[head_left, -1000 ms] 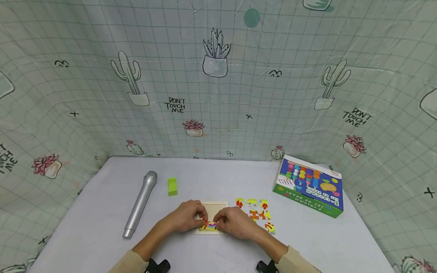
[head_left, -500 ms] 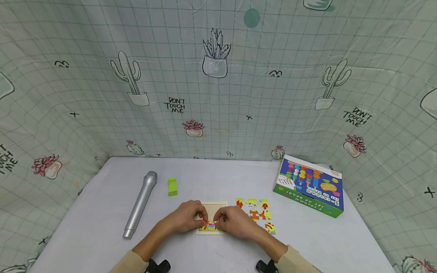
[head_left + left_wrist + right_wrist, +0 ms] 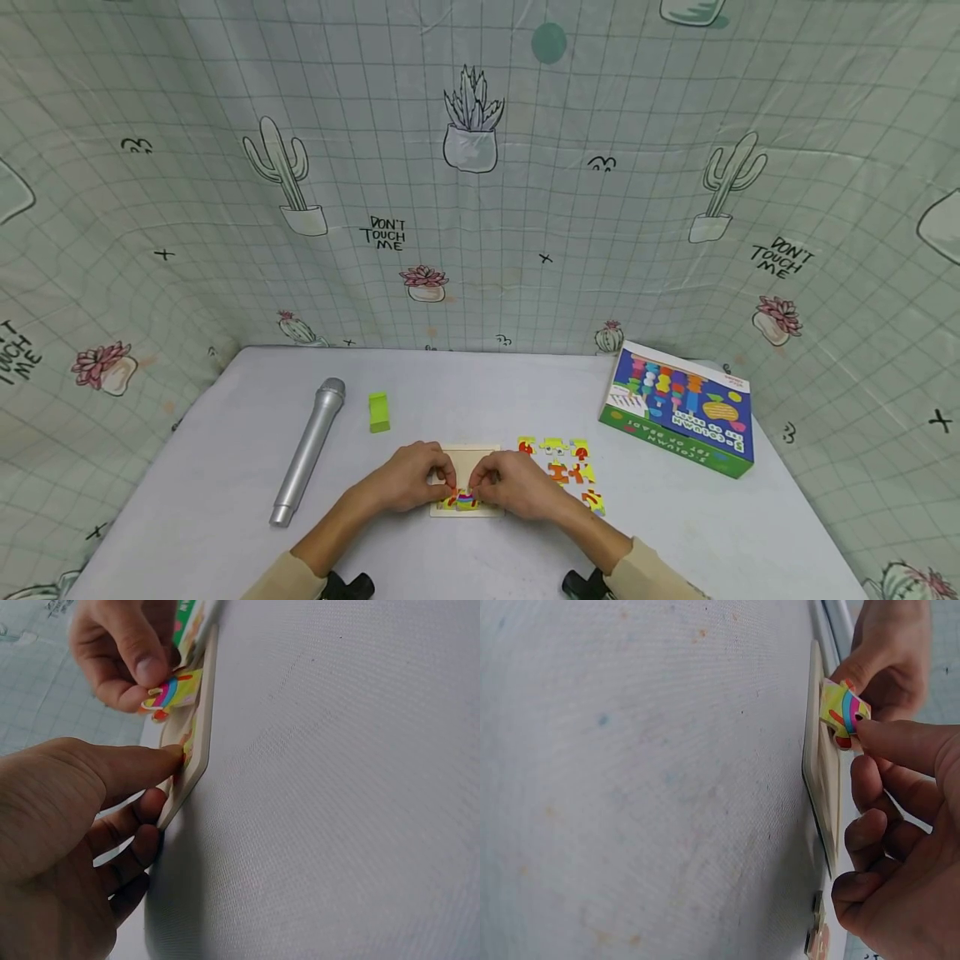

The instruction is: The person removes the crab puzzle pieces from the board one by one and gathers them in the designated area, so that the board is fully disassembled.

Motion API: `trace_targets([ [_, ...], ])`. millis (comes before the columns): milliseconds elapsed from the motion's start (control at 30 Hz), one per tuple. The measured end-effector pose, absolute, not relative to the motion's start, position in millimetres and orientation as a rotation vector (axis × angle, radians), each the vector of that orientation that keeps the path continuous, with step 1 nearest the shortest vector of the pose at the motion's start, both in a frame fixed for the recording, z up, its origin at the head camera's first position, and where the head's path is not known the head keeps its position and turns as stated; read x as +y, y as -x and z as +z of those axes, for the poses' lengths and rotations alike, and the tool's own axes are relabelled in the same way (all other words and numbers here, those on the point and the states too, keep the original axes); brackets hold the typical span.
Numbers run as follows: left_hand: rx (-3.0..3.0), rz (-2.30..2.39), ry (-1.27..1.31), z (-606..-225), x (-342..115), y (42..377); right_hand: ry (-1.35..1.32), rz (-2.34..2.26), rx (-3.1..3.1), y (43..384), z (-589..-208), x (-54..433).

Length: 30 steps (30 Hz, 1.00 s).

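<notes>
A shallow wooden puzzle tray (image 3: 469, 460) lies on the white table between the hands. My right hand (image 3: 521, 487) pinches a yellow jigsaw piece with a rainbow stripe (image 3: 843, 709) between thumb and fingers. That piece is tilted over the tray's near part in both wrist views. On the left, my left hand (image 3: 412, 477) has its thumb on another yellow and red jigsaw piece (image 3: 187, 744) inside the tray. Its index fingertip is hidden behind that piece, and its other fingers curl beside the tray's rim (image 3: 209, 705).
Several loose jigsaw pieces (image 3: 558, 472) lie in rows right of the tray, partly behind the right hand. A blue and green toy box (image 3: 678, 408) stands at the back right. A silver microphone-shaped stick (image 3: 309, 450) and a lime-green block (image 3: 379, 412) lie on the left.
The rainbow piece has tipped slightly in the right hand's fingers. Both hands stay nearly in place at the tray.
</notes>
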<state>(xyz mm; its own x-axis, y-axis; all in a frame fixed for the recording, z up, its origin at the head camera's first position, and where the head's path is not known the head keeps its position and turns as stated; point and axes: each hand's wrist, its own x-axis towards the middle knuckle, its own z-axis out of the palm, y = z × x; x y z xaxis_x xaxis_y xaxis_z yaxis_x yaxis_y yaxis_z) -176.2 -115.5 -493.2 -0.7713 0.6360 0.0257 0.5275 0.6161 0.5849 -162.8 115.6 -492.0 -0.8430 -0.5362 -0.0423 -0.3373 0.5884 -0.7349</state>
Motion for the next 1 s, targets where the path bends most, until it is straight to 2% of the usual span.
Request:
trace_targets([
  [467,2.679,0.864,-0.984,-497,-115,177,0.722,-1.126,2.572,162,-487,126],
  [1000,2.68,0.863,-0.978,-495,-115,176,0.599,-1.059,2.61,167,-467,195],
])
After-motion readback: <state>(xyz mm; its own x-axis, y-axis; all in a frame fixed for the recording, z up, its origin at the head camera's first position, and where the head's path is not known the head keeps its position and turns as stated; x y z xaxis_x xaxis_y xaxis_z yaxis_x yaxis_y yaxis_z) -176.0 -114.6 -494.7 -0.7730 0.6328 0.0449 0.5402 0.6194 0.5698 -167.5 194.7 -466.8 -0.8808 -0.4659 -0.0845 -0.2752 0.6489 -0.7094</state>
